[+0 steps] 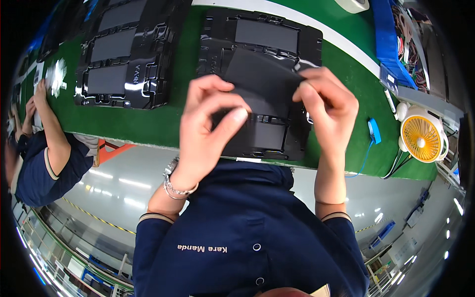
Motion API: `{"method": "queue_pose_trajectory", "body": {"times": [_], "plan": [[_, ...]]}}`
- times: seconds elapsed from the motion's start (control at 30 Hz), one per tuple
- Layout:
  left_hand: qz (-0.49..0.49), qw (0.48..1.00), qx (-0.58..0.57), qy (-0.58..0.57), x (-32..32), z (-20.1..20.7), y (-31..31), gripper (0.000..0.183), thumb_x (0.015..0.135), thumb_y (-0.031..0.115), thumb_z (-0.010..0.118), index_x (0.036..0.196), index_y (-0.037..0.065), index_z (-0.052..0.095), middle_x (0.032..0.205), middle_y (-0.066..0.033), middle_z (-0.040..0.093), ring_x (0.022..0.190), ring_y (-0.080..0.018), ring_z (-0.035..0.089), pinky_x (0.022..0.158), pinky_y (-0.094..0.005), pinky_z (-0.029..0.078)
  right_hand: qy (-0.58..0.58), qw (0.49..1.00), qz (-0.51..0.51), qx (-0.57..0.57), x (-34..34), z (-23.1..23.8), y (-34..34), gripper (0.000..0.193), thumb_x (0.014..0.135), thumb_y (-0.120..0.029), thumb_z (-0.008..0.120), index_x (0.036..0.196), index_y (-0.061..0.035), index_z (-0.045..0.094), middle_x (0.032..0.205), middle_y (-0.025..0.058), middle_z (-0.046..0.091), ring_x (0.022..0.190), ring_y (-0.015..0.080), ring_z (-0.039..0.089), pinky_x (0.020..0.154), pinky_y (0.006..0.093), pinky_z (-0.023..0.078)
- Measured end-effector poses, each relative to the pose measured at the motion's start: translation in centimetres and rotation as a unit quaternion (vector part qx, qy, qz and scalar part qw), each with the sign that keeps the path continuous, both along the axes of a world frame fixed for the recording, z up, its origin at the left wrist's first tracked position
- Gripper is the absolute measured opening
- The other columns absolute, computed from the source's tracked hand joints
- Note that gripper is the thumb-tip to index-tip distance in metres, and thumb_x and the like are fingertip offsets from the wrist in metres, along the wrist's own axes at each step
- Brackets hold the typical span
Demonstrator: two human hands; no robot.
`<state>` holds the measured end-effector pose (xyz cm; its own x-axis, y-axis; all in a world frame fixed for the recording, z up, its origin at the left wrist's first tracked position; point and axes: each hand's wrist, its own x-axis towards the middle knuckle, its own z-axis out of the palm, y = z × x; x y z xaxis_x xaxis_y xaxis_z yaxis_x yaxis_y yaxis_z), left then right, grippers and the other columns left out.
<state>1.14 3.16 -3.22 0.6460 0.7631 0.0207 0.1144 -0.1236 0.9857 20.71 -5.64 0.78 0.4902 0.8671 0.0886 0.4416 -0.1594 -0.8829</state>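
Observation:
A thin, dark grey rectangular panel (262, 74) is held tilted over a glossy black moulded plastic tray (310, 43) in front of me. My right hand (327, 106) pinches the panel's right edge between thumb and fingers. At its lower left edge, my left hand (208, 121) has curled fingers, with thumb and index finger close together on the panel. Similar flat dark panels fill the tray's recesses, one at the far end (267, 35) and one near me (266, 134). The held panel and my hands cover the tray's middle.
To the left stands a stack of similar black trays (148, 74) with dark panels. On the right are a yellow-and-white fan (420, 136), a blue clip-like piece on a cord (374, 131) and a blue bin of cables (388, 44). A co-worker's arm (54, 131) reaches onto the green bench (123, 123).

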Motion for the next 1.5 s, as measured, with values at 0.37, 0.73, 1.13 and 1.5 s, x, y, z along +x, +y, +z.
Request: {"method": "queue_pose_trajectory", "body": {"times": [0.37, 0.73, 1.13, 1.5], "plan": [[-0.047, 0.931, -0.304, -0.195, -0.5, 1.2, -3.6, 0.008, 0.088, 0.005, 0.064, 0.091, -0.001, 0.067, 0.130, -0.0227, 0.056, 0.121, -0.0214, 0.050, 0.094, -0.0316, 0.039, 0.104, 0.989, 0.088, 0.053, -2.7, -0.2, -1.2, 0.011, 0.083, -0.006, 0.064, 0.075, 0.0026, 0.065, 0.086, 0.0092, 0.066, 0.067, 0.0108, 0.055, 0.058, 0.0233, 0.042], [-0.059, 0.961, -0.235, -0.133, -0.7, 1.4, -4.3, 0.010, 0.084, 0.009, 0.068, 0.090, 0.002, 0.068, 0.135, -0.0202, 0.052, 0.126, -0.0273, 0.043, 0.100, -0.0379, 0.036, 0.176, 0.984, 0.005, -0.005, -4.2, 0.2, -1.3, 0.012, 0.090, -0.005, 0.060, 0.088, 0.0053, 0.066, 0.090, 0.0080, 0.070, 0.070, 0.0059, 0.055, 0.061, 0.0197, 0.044], [-0.067, 0.974, -0.176, -0.125, -0.4, 1.1, -4.3, 0.008, 0.083, 0.008, 0.069, 0.089, 0.003, 0.068, 0.134, -0.0201, 0.052, 0.129, -0.0294, 0.043, 0.101, -0.0390, 0.038, 0.166, 0.986, -0.019, -0.028, -4.8, 0.2, -1.2, 0.013, 0.090, -0.008, 0.062, 0.086, 0.0033, 0.067, 0.073, 0.0017, 0.065, 0.062, 0.0031, 0.050, 0.053, 0.0202, 0.039], [-0.098, 0.975, -0.162, -0.112, -1.0, 1.0, -4.1, 0.014, 0.088, 0.008, 0.064, 0.093, -0.005, 0.064, 0.132, -0.0202, 0.051, 0.100, -0.0130, 0.054, 0.080, -0.0265, 0.044, 0.155, 0.987, -0.026, -0.017, -5.1, 0.2, -1.1, 0.014, 0.090, -0.009, 0.063, 0.085, 0.0031, 0.067, 0.071, 0.0024, 0.065, 0.062, 0.0048, 0.052, 0.055, 0.0213, 0.041]]}}
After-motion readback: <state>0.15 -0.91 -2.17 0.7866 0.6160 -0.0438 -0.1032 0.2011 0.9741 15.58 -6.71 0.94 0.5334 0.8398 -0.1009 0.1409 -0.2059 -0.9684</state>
